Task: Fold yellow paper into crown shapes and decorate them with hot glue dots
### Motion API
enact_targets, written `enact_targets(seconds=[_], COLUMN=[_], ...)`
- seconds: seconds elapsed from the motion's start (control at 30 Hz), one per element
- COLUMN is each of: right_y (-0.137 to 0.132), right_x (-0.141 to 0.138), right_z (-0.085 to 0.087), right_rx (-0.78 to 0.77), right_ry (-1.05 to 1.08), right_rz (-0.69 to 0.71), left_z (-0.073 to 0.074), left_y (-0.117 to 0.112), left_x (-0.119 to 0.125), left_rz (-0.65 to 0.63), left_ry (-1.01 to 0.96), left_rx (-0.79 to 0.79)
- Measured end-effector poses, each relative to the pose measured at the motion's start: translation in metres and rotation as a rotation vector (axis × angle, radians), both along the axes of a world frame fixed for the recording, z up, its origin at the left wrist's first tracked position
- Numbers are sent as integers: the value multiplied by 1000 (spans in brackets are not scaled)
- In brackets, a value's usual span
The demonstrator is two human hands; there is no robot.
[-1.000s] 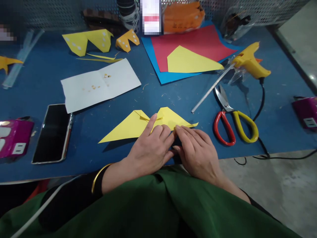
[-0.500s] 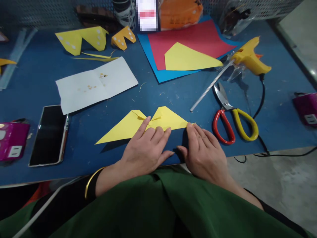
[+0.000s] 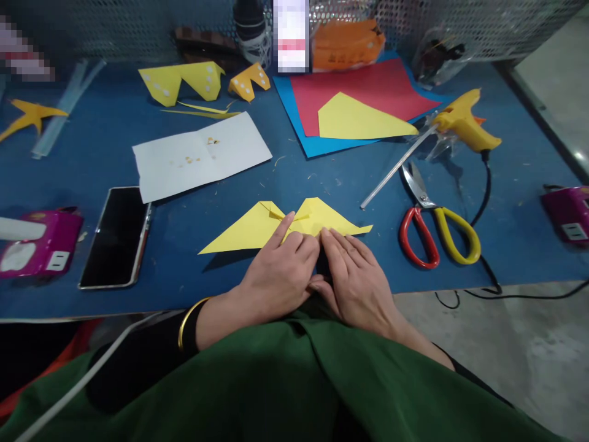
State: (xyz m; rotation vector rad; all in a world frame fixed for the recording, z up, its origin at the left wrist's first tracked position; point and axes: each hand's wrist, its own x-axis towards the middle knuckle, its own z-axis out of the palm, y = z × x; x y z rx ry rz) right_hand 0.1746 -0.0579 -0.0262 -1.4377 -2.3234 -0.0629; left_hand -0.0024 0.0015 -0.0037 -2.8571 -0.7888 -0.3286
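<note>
A folded yellow paper (image 3: 243, 234) with two wing-like peaks lies near the table's front edge. My left hand (image 3: 280, 270) pins its middle to the table, index finger stretched out and the other fingers curled. My right hand (image 3: 356, 276) lies along the paper's front edge just beside the left, fingers extended and pressed on it, thumb apart. Both thumbs come close together in front of the paper. A narrow folded strip shows at the paper's right tip. The part of the paper under my fingers is hidden.
Scissors (image 3: 426, 205) and a yellow glue gun (image 3: 467, 123) with a glue stick lie at right. Coloured sheets (image 3: 356, 86) are at the back, folded dotted pieces (image 3: 181, 83) at back left. A white sheet (image 3: 177, 162), phone (image 3: 117, 239) and purple device (image 3: 62, 242) lie left.
My right hand has slid left along the paper's front edge, from its right tip to beside my left hand. The left hand keeps pressing the middle. The view has shifted slightly.
</note>
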Motion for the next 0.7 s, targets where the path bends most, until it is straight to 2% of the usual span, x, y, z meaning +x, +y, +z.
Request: enact_targets(seconds=[0.13,0.3,0.43,0.6,0.7], right_y=[0,-3,-2,2,4], right_x=[-1,-5,-14,-31,-35], right_z=[-3,2,5,2,-2], right_rx=[10,-4,-14,4,-15], right_ry=[-81,-202,-224,-156,-128], right_rz=[-19,-35,-67,44,47], left_z=[0,2,1,-4,-7], left_y=[-7,-11,-6,3,6], left_x=[-15,-36,-45,-50,-50], left_rz=[54,148,184,276,350], left_ry=[-15,-29,-170,-367,-451], left_rx=[23,-35,-184,-344,-462])
